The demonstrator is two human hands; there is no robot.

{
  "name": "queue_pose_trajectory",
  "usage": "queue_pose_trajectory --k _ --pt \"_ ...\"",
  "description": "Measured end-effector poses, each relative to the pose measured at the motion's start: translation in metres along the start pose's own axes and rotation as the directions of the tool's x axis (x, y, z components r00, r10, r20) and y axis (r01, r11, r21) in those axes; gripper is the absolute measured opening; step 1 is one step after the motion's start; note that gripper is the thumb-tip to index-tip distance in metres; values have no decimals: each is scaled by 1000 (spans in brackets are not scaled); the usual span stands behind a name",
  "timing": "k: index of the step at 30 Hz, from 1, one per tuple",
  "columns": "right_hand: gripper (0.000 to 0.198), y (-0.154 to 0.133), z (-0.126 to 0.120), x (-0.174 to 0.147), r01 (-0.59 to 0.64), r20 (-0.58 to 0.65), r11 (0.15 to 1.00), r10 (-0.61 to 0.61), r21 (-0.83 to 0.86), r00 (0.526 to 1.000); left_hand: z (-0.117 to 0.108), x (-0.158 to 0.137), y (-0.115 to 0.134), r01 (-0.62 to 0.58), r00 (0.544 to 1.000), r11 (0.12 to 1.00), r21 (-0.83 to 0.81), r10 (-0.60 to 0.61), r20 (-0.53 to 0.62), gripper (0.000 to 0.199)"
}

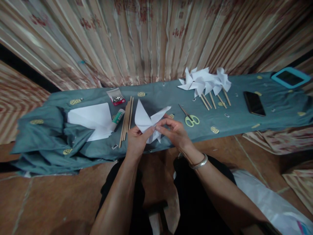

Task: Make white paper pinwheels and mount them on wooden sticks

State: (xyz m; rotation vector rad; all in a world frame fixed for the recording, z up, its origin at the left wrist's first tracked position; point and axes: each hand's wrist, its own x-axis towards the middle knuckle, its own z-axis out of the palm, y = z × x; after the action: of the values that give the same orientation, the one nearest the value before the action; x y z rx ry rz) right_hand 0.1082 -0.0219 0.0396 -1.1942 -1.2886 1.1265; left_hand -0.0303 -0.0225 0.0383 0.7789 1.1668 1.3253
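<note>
A white paper pinwheel (143,119), its blades partly folded, is held up over the near edge of the cloth. My left hand (138,138) grips it from the left, thumb pressed close to its centre. From the right, my right hand (174,130) pinches the paper at the centre with thumb and forefinger; whether a pin sits between them I cannot tell. Just left of my left hand lie several wooden sticks (126,120). A glue stick (118,119) rests beside them. Scissors (189,117) with light green handles lie right of the pinwheel.
White paper sheets (90,117) lie at the left, partly under bunched cloth. Behind the sticks is an opened small box of metal pins (117,98). Several pinwheels on sticks (205,81) lie at the back right. Farther right are a phone (254,102) and a blue-framed tablet (290,77).
</note>
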Motion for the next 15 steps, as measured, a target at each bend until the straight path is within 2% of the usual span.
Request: queue_pose_trajectory --k 8,15 --pt "20 -3 2 -2 -4 -14 999 4 32 1000 0 -3 4 12 1000 999 -35 -11 21 34" --pt "36 2 5 -2 -12 -158 999 4 -53 987 -2 -5 7 12 999 999 -42 -10 34 32"
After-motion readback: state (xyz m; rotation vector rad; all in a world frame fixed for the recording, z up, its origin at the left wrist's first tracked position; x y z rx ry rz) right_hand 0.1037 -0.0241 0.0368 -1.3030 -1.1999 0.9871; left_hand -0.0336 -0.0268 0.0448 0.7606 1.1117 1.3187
